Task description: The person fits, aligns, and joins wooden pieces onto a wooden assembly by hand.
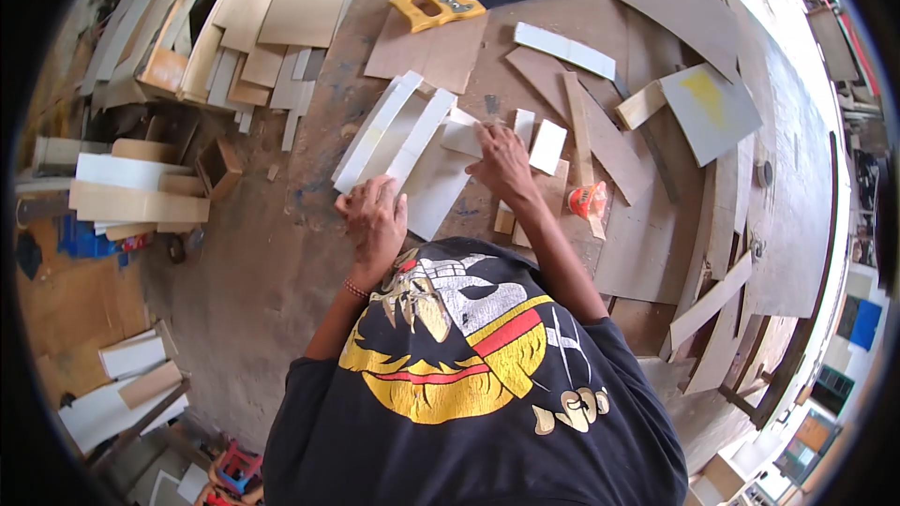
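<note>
A white-edged wooden trough (412,139), with two raised parallel sides, lies at a slant on the workbench. My left hand (373,220) is closed over its near end, fingers bent on top. My right hand (504,161) has its fingers curled at the edge of a small pale board piece (460,135), just right of the trough. Below that piece a flat grey panel (436,192) extends along the trough's side. Small white blocks (547,147) stand right of my right hand. An orange-red cup or packet (587,200) sits by my right forearm.
A handsaw with a yellow handle (439,9) rests on a brown board (398,54) beyond the trough. Wood offcuts (302,12) are stacked at the left, more boards (677,14) lie at the right. A yellow-stained panel (710,112) overlaps them.
</note>
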Demonstrator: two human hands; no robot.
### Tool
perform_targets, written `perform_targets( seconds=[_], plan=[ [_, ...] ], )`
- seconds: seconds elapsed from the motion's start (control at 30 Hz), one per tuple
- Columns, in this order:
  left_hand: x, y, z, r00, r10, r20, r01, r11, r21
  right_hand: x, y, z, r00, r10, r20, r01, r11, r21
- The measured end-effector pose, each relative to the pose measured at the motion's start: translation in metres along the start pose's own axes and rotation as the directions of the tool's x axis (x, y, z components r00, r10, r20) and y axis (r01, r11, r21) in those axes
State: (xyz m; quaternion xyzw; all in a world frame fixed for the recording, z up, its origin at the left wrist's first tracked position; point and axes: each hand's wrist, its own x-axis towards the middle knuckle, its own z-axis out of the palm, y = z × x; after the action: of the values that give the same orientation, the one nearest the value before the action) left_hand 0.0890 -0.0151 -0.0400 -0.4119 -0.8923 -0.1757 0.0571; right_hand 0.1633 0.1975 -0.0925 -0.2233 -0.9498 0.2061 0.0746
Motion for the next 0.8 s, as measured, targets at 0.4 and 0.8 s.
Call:
perform_targets(
  seconds=[0.4,0.8],
  plan=[
    [0.010,0.021,0.006,0.976,0.193,0.101,-0.137,0.905,-0.404,-0.014,-0.006,-0.006,0.932,0.358,-0.055,-0.353,0.931,0.090],
    [0.032,0.038,0.049,0.925,0.324,0.199,-0.213,0.876,-0.434,-0.001,0.066,-0.016,0.741,0.528,-0.414,-0.527,0.840,0.129]
  ],
)
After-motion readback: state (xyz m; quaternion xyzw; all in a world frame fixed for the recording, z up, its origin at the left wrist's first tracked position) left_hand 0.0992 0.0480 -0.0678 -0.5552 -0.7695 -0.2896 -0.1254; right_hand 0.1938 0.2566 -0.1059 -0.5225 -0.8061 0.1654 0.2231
